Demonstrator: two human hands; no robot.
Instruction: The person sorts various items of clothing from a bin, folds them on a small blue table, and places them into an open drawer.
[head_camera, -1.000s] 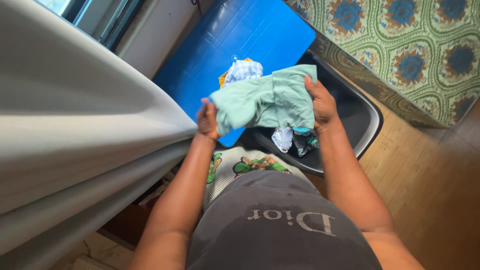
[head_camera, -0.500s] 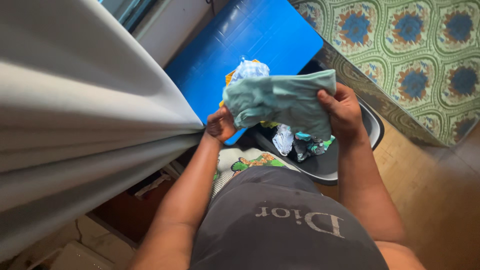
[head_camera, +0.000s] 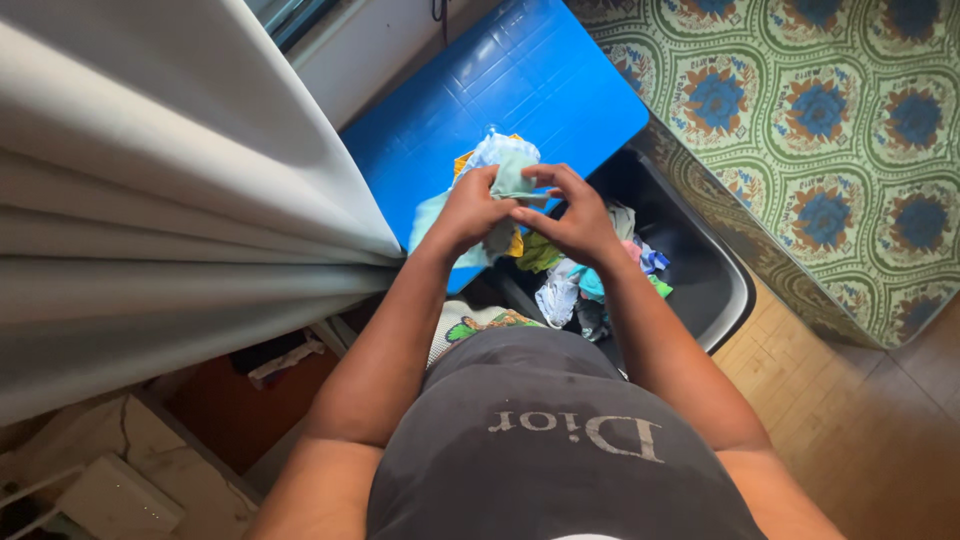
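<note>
Over the blue tiled tabletop (head_camera: 480, 90) | left hand (head_camera: 470, 207) closed on a pale green soft cloth garment (head_camera: 512, 172), bunched, hanging below the wrist | right hand (head_camera: 568, 215) pinching the same garment, fingertips touching the left | below: black plastic tub (head_camera: 715, 275) of mixed coloured clothes (head_camera: 590, 275) | grey curtain (head_camera: 150, 230) beside the left arm

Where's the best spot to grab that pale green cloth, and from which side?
Probably the bunched top edge of the pale green cloth, between the left hand and right hand, coming from above. Both hands' fingers already pinch it there, and the rest hangs loose over the blue table.
</note>
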